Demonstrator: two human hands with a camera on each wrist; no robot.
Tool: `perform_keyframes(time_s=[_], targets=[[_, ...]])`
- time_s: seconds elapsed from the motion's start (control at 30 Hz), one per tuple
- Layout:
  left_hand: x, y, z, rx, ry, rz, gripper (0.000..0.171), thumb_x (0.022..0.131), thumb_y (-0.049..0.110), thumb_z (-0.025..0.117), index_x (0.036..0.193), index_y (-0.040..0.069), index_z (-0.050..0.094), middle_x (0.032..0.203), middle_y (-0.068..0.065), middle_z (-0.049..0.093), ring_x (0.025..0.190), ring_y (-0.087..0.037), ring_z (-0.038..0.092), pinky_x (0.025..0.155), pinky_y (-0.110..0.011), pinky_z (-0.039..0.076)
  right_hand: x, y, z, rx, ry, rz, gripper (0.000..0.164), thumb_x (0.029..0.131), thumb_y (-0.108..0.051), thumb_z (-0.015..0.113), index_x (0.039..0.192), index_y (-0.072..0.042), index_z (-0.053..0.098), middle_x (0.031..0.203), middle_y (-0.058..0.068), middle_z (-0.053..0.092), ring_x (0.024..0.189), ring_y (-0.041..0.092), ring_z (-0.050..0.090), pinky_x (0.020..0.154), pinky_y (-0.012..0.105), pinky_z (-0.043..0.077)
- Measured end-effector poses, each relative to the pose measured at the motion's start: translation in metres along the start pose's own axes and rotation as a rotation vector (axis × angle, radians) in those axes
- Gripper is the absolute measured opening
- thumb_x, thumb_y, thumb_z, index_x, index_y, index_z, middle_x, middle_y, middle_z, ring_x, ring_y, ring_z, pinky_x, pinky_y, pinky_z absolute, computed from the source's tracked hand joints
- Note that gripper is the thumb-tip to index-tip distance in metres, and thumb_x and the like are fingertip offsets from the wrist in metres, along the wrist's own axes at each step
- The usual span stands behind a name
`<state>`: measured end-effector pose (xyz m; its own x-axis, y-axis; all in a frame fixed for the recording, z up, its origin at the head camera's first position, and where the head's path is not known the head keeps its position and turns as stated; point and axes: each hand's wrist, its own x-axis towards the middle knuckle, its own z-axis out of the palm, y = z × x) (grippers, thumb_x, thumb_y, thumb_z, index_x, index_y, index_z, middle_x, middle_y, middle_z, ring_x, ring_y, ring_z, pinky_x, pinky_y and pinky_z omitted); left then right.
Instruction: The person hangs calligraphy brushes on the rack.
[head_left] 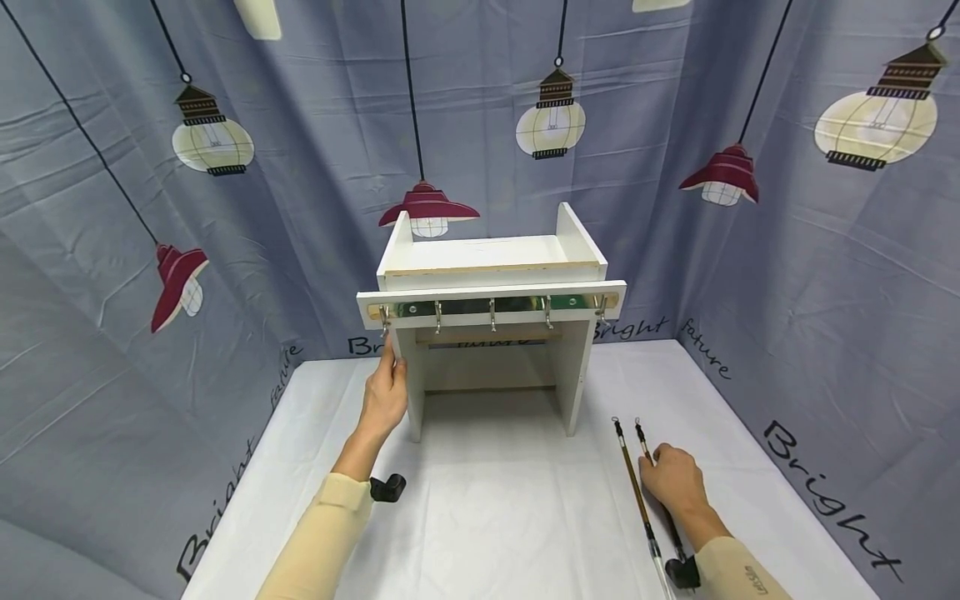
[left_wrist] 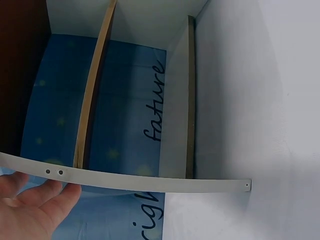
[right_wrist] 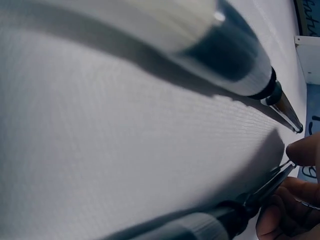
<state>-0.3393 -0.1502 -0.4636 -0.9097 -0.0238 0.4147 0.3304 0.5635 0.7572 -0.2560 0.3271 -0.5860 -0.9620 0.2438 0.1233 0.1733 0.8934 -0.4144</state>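
A white wooden shelf [head_left: 498, 275] stands on the table, with a rail of several metal hooks [head_left: 492, 310] across its front. My left hand [head_left: 384, 396] is at the shelf's left side panel [head_left: 411, 392], just below the rail's left end. In the left wrist view, its extended fingers [left_wrist: 60, 205] rest against the outside of this panel, beside two small holes. On the right, two slender rods with ringed tips lie side by side. My right hand [head_left: 675, 479] holds the right-hand rod [head_left: 643, 437] near its thin end; the brown left rod [head_left: 632, 475] lies beside it.
Grey-blue curtains [head_left: 330, 150] printed with lamps surround the white table [head_left: 487, 517] behind and at both sides. The shelf has a raised tray top [head_left: 487, 254] and a compartment below. Black wrist cameras [head_left: 387, 487] sit on both wrists.
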Motion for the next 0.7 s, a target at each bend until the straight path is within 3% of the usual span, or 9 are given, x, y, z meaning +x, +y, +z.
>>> perform_keyframes(time_s=[0.37, 0.7], targets=[[-0.0015, 0.0004, -0.0019, -0.018, -0.012, -0.023, 0.06, 0.112, 0.025, 0.039, 0.167, 0.016, 0.017, 0.16, -0.022, 0.042, 0.141, -0.044, 0.048, 0.112, -0.061, 0.041, -0.0029, -0.0006, 0.0041, 0.039, 0.007, 0.005, 0.024, 0.093, -0.014, 0.062, 0.09, 0.01, 0.064, 0.081, 0.025, 0.069, 0.07, 0.036, 0.066, 0.064, 0.051, 0.054], [-0.0013, 0.0008, -0.0003, -0.021, -0.006, -0.011, 0.059, 0.113, 0.025, 0.039, 0.167, 0.016, 0.018, 0.158, -0.024, 0.043, 0.14, -0.045, 0.049, 0.11, -0.062, 0.043, -0.0042, -0.0046, -0.0024, 0.023, 0.018, -0.015, 0.02, 0.094, -0.007, 0.057, 0.088, 0.011, 0.064, 0.082, 0.027, 0.069, 0.071, 0.04, 0.068, 0.063, 0.052, 0.056]])
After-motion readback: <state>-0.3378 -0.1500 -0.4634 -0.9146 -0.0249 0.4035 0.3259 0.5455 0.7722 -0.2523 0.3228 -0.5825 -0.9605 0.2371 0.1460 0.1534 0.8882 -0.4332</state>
